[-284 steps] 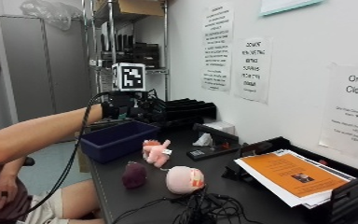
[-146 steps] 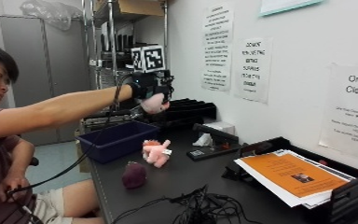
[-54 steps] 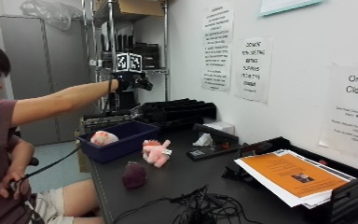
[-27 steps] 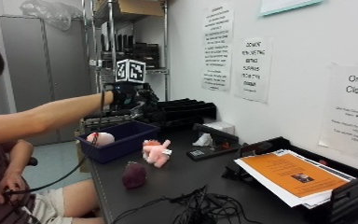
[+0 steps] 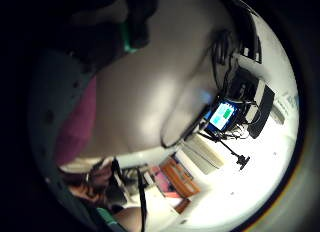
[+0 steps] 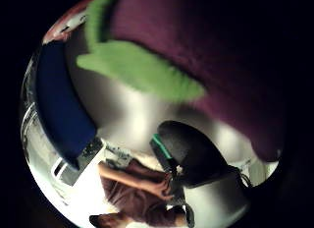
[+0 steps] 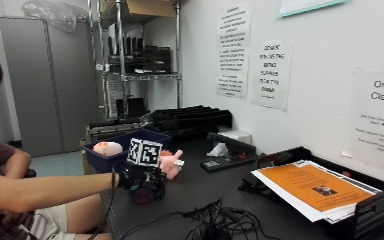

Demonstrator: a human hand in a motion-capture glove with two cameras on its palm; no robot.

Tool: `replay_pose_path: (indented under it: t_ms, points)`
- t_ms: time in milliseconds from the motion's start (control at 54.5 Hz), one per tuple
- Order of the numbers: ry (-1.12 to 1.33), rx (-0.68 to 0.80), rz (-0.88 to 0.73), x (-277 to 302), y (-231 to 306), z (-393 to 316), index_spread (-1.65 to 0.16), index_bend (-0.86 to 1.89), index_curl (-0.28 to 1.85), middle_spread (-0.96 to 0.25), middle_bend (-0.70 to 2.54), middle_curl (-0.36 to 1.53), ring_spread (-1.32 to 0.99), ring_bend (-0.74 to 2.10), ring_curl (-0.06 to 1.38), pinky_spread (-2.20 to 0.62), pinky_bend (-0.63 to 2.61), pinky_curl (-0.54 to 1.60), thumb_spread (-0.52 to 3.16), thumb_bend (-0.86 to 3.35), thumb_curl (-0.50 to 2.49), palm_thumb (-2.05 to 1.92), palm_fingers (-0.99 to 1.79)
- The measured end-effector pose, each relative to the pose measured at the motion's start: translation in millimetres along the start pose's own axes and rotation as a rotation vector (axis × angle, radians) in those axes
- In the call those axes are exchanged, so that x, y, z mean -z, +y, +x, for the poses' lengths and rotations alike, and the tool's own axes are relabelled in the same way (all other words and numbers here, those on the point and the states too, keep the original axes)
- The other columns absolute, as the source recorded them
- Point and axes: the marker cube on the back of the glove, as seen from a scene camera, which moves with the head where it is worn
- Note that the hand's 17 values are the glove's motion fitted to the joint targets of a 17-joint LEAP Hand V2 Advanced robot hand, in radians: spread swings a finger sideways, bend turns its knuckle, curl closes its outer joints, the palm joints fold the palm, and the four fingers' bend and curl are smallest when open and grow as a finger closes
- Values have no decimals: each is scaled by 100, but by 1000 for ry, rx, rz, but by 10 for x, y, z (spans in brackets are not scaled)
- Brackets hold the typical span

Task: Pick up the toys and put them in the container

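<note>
Beside the blue container (image 7: 122, 150), the gloved right hand (image 7: 142, 182) covered the purple toy (image 6: 206, 56); finger state unclear. Fingers probably needed to enclose the toy's body before lifting.

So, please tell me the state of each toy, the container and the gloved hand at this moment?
Gloved right hand: down on the table, over the purple toy; fingers hidden.
Purple toy: on the table, close under the palm; grasp not visible.
Pink toy: lying on the table beside the container.
Round pale toy: inside the container.
Blue container: open, on the table.
</note>
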Motion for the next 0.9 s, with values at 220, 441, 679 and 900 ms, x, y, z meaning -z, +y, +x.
replay_pose_path:
  t_ms: [220, 441, 679, 900]
  points:
    - [-55, -30, 203, -32, -126, 83, -25, 15, 15, -15, 49, 34, -17, 86, 50, -13, 98, 29, 116, -1, 30, 5, 48]
    - [-141, -71, 339, -50, -185, 50, -28, 25, 23, -31, 70, 45, -32, 104, 59, -26, 91, 31, 117, 0, 32, 11, 84]
    - [-211, -143, 477, -74, -207, -3, -30, 40, 33, -33, 93, 59, -36, 112, 63, -33, 87, 35, 125, 5, 35, 27, 108]
    - [-250, -136, 392, -33, -222, 51, -31, 56, 45, -30, 102, 69, -38, 119, 67, -36, 91, 41, 131, 5, 37, 35, 109]
